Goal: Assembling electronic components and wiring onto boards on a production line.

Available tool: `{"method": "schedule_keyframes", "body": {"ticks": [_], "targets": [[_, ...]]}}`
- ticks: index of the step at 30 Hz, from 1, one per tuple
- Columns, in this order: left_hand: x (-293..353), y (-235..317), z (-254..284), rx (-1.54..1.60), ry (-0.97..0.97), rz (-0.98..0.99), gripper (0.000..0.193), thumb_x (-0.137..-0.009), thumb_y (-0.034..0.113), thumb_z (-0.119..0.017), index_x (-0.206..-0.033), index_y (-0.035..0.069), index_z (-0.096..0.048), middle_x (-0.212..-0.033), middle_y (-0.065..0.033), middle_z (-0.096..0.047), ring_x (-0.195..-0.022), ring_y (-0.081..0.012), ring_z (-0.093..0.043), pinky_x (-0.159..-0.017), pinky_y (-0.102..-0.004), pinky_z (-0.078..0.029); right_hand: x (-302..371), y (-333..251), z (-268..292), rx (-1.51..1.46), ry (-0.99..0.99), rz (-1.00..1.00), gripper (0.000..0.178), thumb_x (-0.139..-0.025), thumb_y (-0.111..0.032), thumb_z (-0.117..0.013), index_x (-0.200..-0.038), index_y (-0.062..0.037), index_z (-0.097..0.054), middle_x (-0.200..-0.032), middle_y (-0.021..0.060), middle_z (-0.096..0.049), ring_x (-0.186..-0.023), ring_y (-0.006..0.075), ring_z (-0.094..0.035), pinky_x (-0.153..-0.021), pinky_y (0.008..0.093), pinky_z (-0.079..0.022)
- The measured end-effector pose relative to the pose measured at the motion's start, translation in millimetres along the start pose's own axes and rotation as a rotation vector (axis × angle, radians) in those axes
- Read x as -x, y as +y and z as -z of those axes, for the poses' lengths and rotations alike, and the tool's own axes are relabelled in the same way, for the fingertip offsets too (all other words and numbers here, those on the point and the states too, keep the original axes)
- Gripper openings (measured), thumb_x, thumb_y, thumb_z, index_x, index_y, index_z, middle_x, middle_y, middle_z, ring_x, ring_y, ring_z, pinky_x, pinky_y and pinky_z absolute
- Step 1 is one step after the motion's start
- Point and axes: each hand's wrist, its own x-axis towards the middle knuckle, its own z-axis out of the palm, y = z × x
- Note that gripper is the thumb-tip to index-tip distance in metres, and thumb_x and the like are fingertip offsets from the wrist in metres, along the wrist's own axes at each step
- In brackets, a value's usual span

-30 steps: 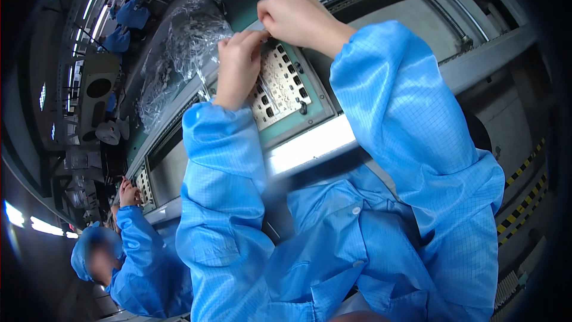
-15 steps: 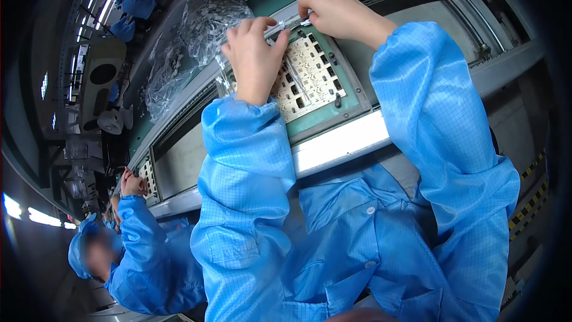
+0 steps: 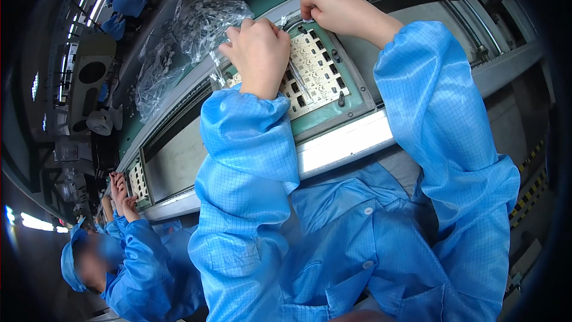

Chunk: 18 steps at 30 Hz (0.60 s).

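I have both bare hands at the far side of a pale printed circuit board panel (image 3: 320,65). The panel lies on a green carrier plate (image 3: 356,96), set between the rails of a conveyor line, in front of my torso. Rows of black components are visible on the panel, and a thin pale strand (image 3: 299,81) lies across it. Black clips (image 3: 341,100) stand along the panel's right-hand side.

My left hand (image 3: 257,53) is over the panel's left part, back upward and fingers curled. The fingertips are largely hidden; I cannot tell whether they are clamped on anything. My right hand (image 3: 342,9) is at the far edge of the carrier plate, thumb and forefinger together on a small white piece (image 3: 307,21), too small to identify further.

Beyond my left hand lies a clear plastic bag (image 3: 193,21) with small white parts showing through. The near rail (image 3: 342,145), bright metal, runs between the carrier plate and my blue smock (image 3: 333,232). To my left, a co-worker (image 3: 146,277) in blue has raised hands beside a second board panel (image 3: 139,180).
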Motion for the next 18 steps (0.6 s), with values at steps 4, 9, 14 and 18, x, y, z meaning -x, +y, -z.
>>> {"method": "schedule_keyframes", "body": {"ticks": [4,9,14,18], "targets": [[2.4,-2.5,1.0,0.061,0.05,-0.116,0.011,-0.083,0.015,-0.066,-0.082,0.009,-0.075,-0.089,-0.0083,-0.071,-0.096,-0.0323,-0.058,-0.083,-0.0482,-0.036,-0.1,2.7,0.6,0.0,0.002,-0.021,0.025,-0.084,-0.005,-0.051,-0.088,-0.0119,-0.074,-0.103,0.0056,-0.062,-0.107,0.0256,-0.056,-0.096,0.0428,-0.043],[0.4,1.2,0.5,0.147,-0.02,-0.123,0.011,-0.083,0.013,-0.065,-0.084,0.012,-0.076,-0.082,-0.0078,-0.073,-0.093,-0.0315,-0.059,-0.083,-0.0473,-0.036,1.4,4.3,0.0,0.009,-0.002,-0.027,0.026,-0.085,-0.005,-0.05,-0.089,-0.0119,-0.075,-0.102,0.0056,-0.062,-0.107,0.0259,-0.056,-0.096,0.0429,-0.043],[0.6,5.8,3.3,0.086,-0.031,-0.167,0.013,-0.084,0.012,-0.064,-0.084,0.012,-0.077,-0.082,-0.0078,-0.073,-0.093,-0.0318,-0.059,-0.082,-0.0464,-0.035,0.2,-4.0,14.7,-0.027,0.02,-0.012,0.025,-0.088,-0.009,-0.051,-0.098,-0.0123,-0.074,-0.103,0.0061,-0.063,-0.108,0.0255,-0.056,-0.096,0.0426,-0.043],[-5.8,2.3,10.4,0.089,-0.042,-0.175,0.016,-0.086,0.018,-0.063,-0.087,0.015,-0.079,-0.085,-0.0075,-0.074,-0.094,-0.0332,-0.063,-0.084,-0.0483,-0.04,4.8,-14.6,31.0,-0.157,0.005,0.093,0.022,-0.085,-0.009,-0.056,-0.092,-0.0101,-0.076,-0.099,0.0118,-0.065,-0.103,0.0329,-0.057,-0.091,0.0441,-0.042]]}}
